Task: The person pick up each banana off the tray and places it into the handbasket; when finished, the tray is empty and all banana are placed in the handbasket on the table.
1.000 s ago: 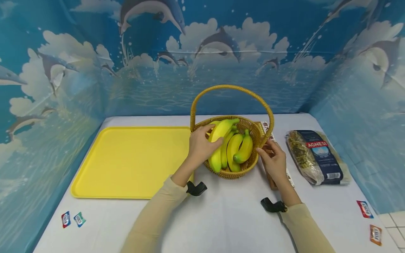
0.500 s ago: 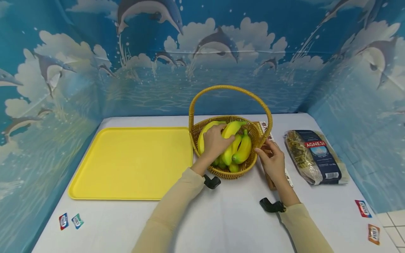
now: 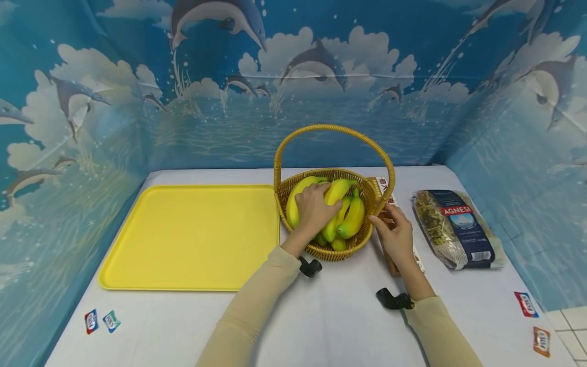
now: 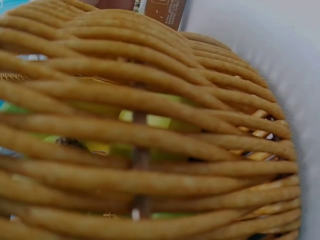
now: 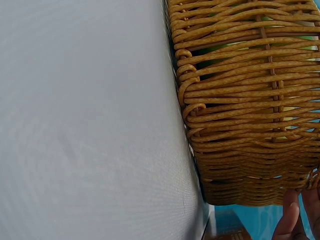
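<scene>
A woven wicker basket [image 3: 329, 254] with a tall arched handle holds several yellow bananas with greenish ends. My left hand [image 3: 314, 206] reaches into it from the front left, thumb and fingers around a banana [image 3: 337, 189] in the middle. Another banana [image 3: 293, 206] lies left of that hand. My right hand [image 3: 396, 232] pinches the basket's right rim at the foot of the handle. In the left wrist view the basket's woven wall [image 4: 140, 175] fills most of the picture and hides the left hand. Fingertips [image 5: 287, 220] show at the wicker in the right wrist view.
A yellow tray [image 3: 188, 239] lies left of the basket. Behind the right hand lies a flat brown and white package [image 3: 418, 257], with an Agnesi pasta bag [image 3: 458, 229] farther right. Small wrapped packets [image 3: 91, 321] lie near the left and right table edges.
The left hand has moved right and deeper into the basket, from a raised banana to one in the middle. A banana now lies at the left side. The right hand keeps its place.
</scene>
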Motion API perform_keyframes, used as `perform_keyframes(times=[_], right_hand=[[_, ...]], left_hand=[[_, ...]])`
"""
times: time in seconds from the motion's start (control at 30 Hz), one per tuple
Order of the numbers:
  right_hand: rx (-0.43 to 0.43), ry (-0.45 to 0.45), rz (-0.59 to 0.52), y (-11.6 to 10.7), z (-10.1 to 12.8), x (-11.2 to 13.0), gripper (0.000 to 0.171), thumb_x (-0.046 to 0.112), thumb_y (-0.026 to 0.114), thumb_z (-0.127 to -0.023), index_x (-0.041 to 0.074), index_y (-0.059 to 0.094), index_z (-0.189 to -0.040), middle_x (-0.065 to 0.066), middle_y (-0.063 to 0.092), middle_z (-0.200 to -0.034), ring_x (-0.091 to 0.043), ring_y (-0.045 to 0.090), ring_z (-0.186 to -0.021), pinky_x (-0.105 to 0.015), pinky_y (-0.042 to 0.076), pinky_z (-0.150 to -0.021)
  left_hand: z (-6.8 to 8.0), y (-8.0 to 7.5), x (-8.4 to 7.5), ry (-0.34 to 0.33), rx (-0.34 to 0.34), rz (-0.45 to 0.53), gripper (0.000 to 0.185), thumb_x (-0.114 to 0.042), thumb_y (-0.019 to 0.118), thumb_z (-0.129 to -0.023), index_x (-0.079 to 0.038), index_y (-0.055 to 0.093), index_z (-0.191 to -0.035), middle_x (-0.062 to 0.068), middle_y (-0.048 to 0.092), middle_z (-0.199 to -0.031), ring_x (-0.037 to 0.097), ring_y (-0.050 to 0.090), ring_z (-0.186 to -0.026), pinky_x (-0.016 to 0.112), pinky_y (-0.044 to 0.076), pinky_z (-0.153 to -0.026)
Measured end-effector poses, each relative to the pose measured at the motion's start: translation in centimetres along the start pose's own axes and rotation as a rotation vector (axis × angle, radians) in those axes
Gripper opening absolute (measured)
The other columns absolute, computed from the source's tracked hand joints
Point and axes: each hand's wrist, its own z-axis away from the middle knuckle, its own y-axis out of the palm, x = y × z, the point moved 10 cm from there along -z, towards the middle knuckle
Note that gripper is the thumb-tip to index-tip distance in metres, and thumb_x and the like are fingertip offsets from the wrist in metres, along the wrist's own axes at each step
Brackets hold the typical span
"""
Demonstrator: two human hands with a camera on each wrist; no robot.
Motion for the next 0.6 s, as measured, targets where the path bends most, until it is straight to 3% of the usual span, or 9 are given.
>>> perform_keyframes(times=[0.43,0.6], right_hand=[[-0.012,0.006,0.014,-0.4,0.1,-0.1,0.040,-0.004,0.066,-0.089,-0.013,0.058,-0.126,-0.019,0.061,-0.101,0.008,0.055,-0.083,-0.006,0.043,-0.073],[-0.009,0.002,0.010,-0.5,-0.1,-0.4,0.040,-0.004,0.067,-0.088,-0.013,0.058,-0.126,-0.005,0.060,-0.099,0.007,0.055,-0.083,-0.006,0.044,-0.074]], left_hand=[[0.0,0.2,-0.2,0.018,-0.008,-0.009,0.045,-0.034,0.073,-0.085,-0.015,0.068,-0.125,0.006,0.067,-0.117,0.022,0.061,-0.104,0.044,0.039,-0.083],[0.6,-0.9,-0.8,0.059,-0.022,0.003,0.044,-0.032,0.073,-0.085,-0.016,0.068,-0.125,0.005,0.066,-0.115,0.021,0.061,-0.103,0.041,0.041,-0.082]])
